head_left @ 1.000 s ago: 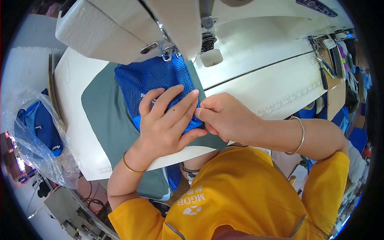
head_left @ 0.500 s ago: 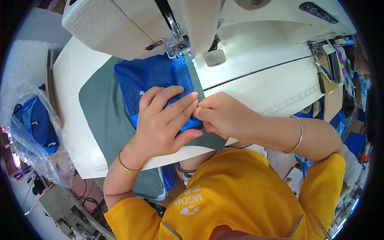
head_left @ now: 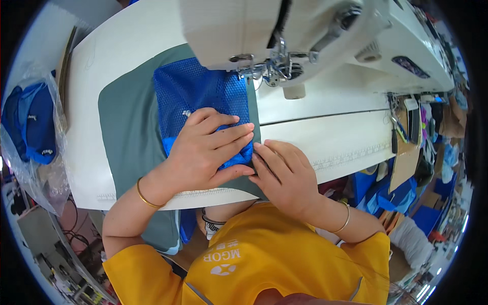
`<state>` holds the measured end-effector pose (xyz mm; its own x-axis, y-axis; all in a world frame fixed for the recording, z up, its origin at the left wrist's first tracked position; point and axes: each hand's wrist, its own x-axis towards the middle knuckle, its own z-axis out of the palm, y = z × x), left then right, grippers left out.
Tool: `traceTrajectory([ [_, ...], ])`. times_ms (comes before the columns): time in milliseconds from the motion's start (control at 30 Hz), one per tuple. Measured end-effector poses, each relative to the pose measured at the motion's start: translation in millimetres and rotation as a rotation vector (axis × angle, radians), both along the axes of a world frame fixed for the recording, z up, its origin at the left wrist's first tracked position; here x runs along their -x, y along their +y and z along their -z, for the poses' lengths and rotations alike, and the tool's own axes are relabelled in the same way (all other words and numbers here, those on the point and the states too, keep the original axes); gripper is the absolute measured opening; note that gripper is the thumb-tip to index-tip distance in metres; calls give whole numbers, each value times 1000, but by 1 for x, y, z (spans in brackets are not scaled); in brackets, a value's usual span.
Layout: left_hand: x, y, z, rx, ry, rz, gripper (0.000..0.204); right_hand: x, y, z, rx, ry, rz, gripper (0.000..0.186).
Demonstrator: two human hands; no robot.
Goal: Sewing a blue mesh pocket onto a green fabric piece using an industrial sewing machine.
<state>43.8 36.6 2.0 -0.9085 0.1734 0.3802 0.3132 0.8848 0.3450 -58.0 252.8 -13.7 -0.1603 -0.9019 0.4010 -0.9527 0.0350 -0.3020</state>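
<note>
A blue mesh piece with a brighter blue lower band (head_left: 198, 86) lies on a dark grey-green fabric panel (head_left: 127, 112) under the needle and presser foot of a white sewing machine (head_left: 223, 25). My left hand (head_left: 208, 147) lies over the mesh piece's lower part, fingers stretched and slightly apart. My right hand (head_left: 284, 178) rests just to its right, fingers extended, tips on the panel's edge by the blue band.
A plastic bag of navy blue items (head_left: 35, 122) sits left of the white tabletop (head_left: 330, 132). Scissors and small tools (head_left: 399, 127) lie on cardboard at the right end, with cloth pieces and boxes beyond. A ruler strip runs along the table's front edge.
My right hand has loosened from its curled pinch, moved down and straightened its fingers onto the fabric. My left hand stays over the mesh. The view has swung, shifting the machine rightward.
</note>
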Motion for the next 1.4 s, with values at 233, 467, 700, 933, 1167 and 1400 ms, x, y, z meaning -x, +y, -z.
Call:
traceTrajectory([
  [233, 6, 2, 4, -9, -2, -16, 56, 12, -1, -4, -17, 75, -2, 33],
  [467, 17, -6, 5, -14, 6, -31, 54, 26, -9, -4, -34, 83, -2, 34],
  [700, 25, -15, 7, 5, 25, -49, 53, 35, -20, -1, 6, 118, 5, 36],
  [933, 36, -25, 6, 64, 77, -65, 49, 40, -32, 1, 30, 145, 30, 36],
  [1167, 37, -27, 2, 132, 63, -105, 52, 45, -39, 4, 42, 139, 33, 39],
  [1400, 28, -16, -11, 286, 106, -93, 38, 54, -35, 3, 63, 106, -16, 41],
])
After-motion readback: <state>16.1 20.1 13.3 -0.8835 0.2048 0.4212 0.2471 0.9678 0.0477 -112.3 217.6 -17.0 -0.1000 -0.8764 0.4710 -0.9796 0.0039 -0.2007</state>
